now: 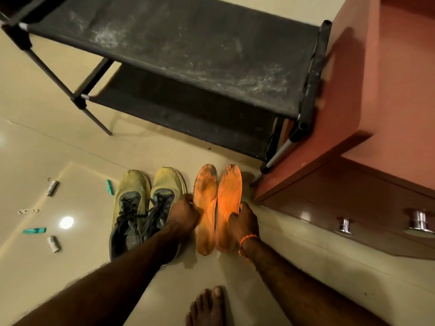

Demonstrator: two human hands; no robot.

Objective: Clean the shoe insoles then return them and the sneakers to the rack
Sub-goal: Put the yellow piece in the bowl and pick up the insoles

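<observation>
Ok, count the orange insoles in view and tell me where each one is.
2. The left insole is held by the left hand beside the sneakers; the right insole is held by the right hand. None appear hidden.

orange insoles (215, 208) side by side | yellow sneakers (141, 208) left | floor

Sneakers (143, 208) lie left of the insoles (216, 205), apparently touching; rack (188, 67) stands behind both.

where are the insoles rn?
Head view: the two orange insoles lie side by side on the floor, right of the sneakers, in front of the rack.
</observation>
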